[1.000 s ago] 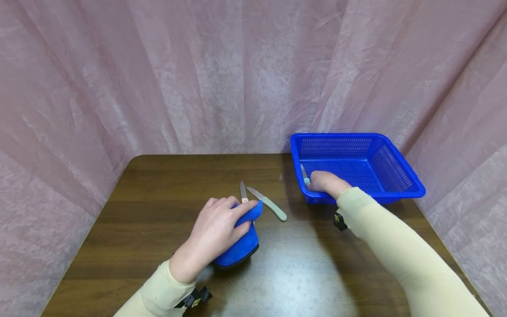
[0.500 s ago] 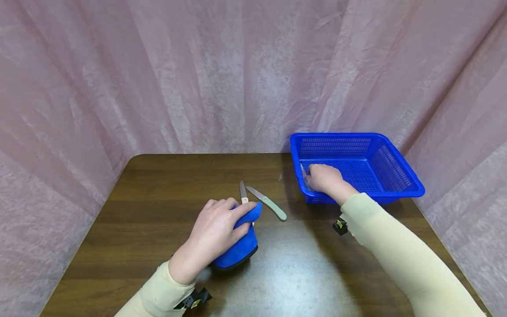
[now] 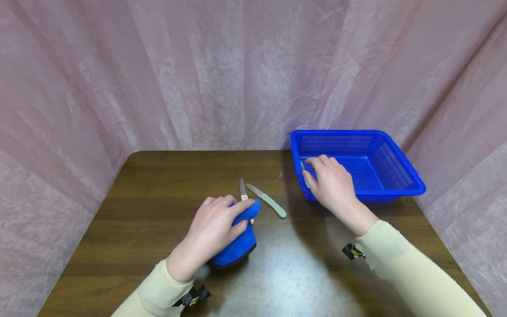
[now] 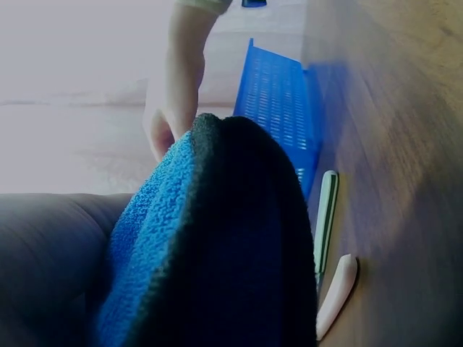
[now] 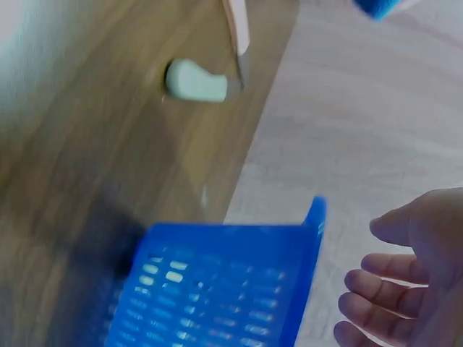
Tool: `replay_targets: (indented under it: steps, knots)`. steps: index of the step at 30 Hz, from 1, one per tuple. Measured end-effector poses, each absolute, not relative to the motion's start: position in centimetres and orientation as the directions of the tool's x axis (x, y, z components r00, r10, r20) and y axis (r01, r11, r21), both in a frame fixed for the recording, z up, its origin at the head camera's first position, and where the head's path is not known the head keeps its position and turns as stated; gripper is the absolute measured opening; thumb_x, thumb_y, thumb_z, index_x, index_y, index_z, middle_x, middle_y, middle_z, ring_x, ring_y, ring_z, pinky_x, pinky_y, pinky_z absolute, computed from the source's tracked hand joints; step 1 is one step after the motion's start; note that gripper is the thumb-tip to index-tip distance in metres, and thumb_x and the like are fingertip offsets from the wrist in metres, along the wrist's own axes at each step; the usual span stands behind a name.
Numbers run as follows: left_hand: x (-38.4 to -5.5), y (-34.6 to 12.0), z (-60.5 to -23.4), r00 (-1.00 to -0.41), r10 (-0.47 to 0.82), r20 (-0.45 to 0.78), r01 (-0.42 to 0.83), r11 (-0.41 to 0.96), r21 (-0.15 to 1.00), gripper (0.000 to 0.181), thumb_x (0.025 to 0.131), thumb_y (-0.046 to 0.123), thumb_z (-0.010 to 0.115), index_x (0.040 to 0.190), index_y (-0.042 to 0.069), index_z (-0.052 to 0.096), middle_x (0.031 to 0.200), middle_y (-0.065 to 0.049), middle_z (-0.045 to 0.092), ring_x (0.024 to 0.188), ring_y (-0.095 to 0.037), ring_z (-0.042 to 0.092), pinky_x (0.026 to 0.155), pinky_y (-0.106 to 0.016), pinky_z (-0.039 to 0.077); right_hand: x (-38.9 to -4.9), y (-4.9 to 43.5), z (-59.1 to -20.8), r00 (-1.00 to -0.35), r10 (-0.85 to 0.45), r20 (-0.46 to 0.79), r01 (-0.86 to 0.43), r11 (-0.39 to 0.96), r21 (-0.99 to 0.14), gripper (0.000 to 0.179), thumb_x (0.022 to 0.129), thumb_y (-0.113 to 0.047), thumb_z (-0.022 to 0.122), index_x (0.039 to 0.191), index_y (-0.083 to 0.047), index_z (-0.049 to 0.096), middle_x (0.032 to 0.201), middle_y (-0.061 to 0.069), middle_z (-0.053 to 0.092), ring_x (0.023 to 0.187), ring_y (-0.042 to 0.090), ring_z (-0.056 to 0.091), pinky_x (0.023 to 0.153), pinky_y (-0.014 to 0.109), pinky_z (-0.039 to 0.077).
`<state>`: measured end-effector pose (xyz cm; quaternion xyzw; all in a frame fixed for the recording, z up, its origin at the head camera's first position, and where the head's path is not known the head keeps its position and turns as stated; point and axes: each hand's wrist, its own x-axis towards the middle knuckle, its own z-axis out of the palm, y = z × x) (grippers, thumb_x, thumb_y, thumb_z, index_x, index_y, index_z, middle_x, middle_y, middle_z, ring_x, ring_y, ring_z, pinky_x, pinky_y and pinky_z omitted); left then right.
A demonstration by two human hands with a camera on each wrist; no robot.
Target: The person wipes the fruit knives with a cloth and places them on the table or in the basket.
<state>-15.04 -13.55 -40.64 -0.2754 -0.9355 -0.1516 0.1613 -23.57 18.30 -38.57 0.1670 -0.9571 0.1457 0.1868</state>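
Note:
My left hand [image 3: 218,229] grips a folded blue cloth [image 3: 237,251] with black edging, which fills much of the left wrist view. Just beyond it on the table lies a knife with a pale pink handle [image 4: 338,293], partly covered by the hand and cloth in the head view. To its right is a knife with a light green handle [image 3: 274,207], its blade pointing away to the left. My right hand [image 3: 332,182] hovers over the near left part of the blue basket [image 3: 396,192], fingers loose and holding nothing. Along the basket's left wall lies another knife [image 3: 306,181], mostly hidden by the hand.
The basket has slotted walls and stands at the back right of the brown wooden table [image 3: 166,185]. Pink curtains [image 3: 214,75] hang behind the table and at both sides. A small black device [image 3: 352,252] sits at the right wrist.
My right hand has let go of the knife inside the basket, opened its fingers and lifted back. The left hand and the cloth have stayed nearly still.

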Motion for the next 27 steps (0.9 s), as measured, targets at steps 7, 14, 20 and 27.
replay_targets:
  steps: [7,14,20,27]
  knots:
    - [-15.1,-13.5,-40.2,-0.801,0.463,0.380,0.559,0.805,0.200,0.043,0.099,0.033,0.081,0.142,0.029,0.077,0.105,-0.002,0.076,0.091,-0.025,0.071,0.084,-0.048,0.053,-21.1,17.6,-38.6,-0.831,-0.334,0.444,-0.453,0.870,-0.194,0.035,0.104,-0.023,0.077,0.132,-0.003,0.074,0.119,0.016,0.074,0.110,0.041,0.067,0.086,0.058,0.056]
    - [-15.3,-13.4,-39.9,-0.800,0.457,0.388,0.558,0.804,0.204,0.043,0.099,0.031,0.082,0.141,0.028,0.077,0.100,-0.001,0.074,0.088,-0.024,0.071,0.083,-0.048,0.053,-19.2,16.9,-39.0,-0.800,-0.391,0.455,-0.509,0.845,-0.167,0.039,0.103,-0.024,0.079,0.135,-0.003,0.073,0.123,0.016,0.074,0.115,0.041,0.068,0.093,0.057,0.056]
    - [-15.6,-13.3,-39.6,-0.788,0.458,0.411,0.567,0.800,0.196,0.043,0.098,0.031,0.083,0.140,0.027,0.077,0.099,-0.002,0.074,0.086,-0.025,0.070,0.080,-0.048,0.053,-17.8,15.8,-39.3,-0.762,-0.450,0.466,-0.574,0.802,-0.164,0.039,0.102,-0.023,0.081,0.134,-0.003,0.073,0.120,0.012,0.073,0.108,0.038,0.069,0.094,0.053,0.057]
    - [-15.7,-12.9,-39.3,-0.777,0.455,0.436,0.573,0.798,0.188,0.044,0.097,0.027,0.083,0.141,0.024,0.077,0.095,-0.002,0.072,0.080,-0.024,0.067,0.078,-0.047,0.052,-17.1,14.6,-39.8,-0.757,-0.480,0.444,-0.600,0.780,-0.179,0.039,0.100,-0.023,0.083,0.133,-0.003,0.074,0.118,0.008,0.073,0.105,0.032,0.071,0.088,0.050,0.059]
